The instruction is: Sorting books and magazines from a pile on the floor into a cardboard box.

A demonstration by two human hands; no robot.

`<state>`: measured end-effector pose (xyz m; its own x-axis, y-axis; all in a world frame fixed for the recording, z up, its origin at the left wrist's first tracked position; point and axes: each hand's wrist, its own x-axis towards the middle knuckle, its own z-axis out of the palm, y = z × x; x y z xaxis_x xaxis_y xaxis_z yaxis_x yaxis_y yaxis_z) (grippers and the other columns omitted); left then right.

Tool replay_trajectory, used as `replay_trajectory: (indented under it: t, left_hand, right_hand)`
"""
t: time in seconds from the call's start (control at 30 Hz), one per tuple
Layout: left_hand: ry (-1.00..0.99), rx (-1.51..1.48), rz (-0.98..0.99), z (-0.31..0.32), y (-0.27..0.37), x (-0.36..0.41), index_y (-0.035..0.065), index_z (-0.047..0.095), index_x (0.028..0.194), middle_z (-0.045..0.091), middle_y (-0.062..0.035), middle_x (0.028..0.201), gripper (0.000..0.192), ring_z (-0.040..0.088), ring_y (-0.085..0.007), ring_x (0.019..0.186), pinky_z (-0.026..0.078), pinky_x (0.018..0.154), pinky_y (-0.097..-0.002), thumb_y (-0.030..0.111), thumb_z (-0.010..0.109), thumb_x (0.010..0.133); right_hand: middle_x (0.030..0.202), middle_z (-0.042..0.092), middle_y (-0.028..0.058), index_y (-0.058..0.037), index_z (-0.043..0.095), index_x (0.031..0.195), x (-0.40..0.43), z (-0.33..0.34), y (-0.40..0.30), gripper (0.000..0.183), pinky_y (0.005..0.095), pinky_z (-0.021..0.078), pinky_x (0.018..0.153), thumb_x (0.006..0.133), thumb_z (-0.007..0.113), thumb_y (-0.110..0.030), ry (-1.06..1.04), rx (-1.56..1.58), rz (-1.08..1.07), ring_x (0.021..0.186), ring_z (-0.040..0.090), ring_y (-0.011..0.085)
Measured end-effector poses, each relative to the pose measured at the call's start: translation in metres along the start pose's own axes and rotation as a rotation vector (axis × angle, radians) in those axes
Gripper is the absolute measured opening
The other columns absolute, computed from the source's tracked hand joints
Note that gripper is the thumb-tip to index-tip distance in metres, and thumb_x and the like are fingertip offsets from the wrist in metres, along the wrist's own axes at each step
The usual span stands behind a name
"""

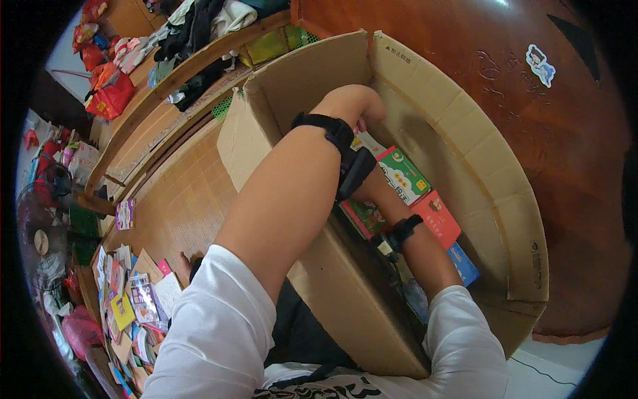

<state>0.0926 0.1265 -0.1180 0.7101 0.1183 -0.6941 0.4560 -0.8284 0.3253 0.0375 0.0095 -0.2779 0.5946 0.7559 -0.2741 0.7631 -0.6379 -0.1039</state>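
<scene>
Both my arms reach down into a large open cardboard box (344,284). My left hand (369,112) is bent down at the box's far corner, mostly hidden behind its own wrist, with some fingers showing beside a pale item. My right hand is hidden beneath my left forearm and its black strap. In the box lie a green-and-white printed box (403,177), a red printed box (436,217) and a blue one (464,264). A green and red item (366,217) lies between my forearms, above a dark strip along the near wall.
A reddish-brown wooden surface (573,199) with a sticker (541,66) lies beyond the box. At left, a woven mat (184,199) bears a pile of books and papers (134,309). Clothes (194,40) hang over a wooden rail (149,99); a fan (42,243) stands far left.
</scene>
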Motion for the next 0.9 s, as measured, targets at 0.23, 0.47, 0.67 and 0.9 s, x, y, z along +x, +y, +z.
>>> replay_trajectory:
  t: [0.23,0.47,0.67,0.9]
  left_hand:
    - [-0.011,0.036,0.033,-0.002,-0.002,-0.008,0.0024,0.056,0.109,0.065,-0.0059,0.092,0.048,0.061,-0.0184,0.063,0.046,0.065,-0.0387,0.042,0.048,0.084]
    - [0.035,0.000,0.069,0.001,-0.010,0.011,0.0000,0.056,0.109,0.065,-0.0082,0.089,0.047,0.062,-0.0192,0.063,0.047,0.065,-0.0382,0.040,0.047,0.085]
    - [0.083,-0.017,0.076,0.000,-0.004,-0.003,0.0028,0.061,0.099,0.062,-0.0098,0.080,0.035,0.059,-0.0211,0.067,0.047,0.065,-0.0387,0.029,0.045,0.082]
    - [0.056,-0.018,0.036,0.005,-0.007,-0.008,0.0033,0.060,0.099,0.065,-0.0068,0.084,0.041,0.062,-0.0169,0.060,0.047,0.059,-0.0375,0.040,0.050,0.084]
  right_hand:
    - [0.122,0.050,0.0165,-0.0010,0.056,0.112,0.010,-0.001,0.002,0.060,0.0456,0.0279,0.099,0.083,0.040,-0.051,-0.064,-0.030,-0.004,0.116,0.045,0.0287]
    - [0.106,0.059,0.0180,-0.0018,0.064,0.098,0.005,-0.009,-0.003,0.056,0.0443,0.0325,0.096,0.082,0.042,-0.051,-0.121,-0.042,-0.064,0.103,0.054,0.0294]
    - [0.102,0.061,0.0174,0.0000,0.065,0.093,0.006,-0.010,0.001,0.061,0.0418,0.0364,0.093,0.077,0.046,-0.056,-0.117,-0.052,-0.058,0.096,0.058,0.0300]
    - [0.098,0.063,0.0170,-0.0022,0.065,0.094,0.012,-0.005,0.004,0.065,0.0403,0.0385,0.090,0.072,0.049,-0.061,-0.070,-0.010,-0.058,0.096,0.058,0.0305]
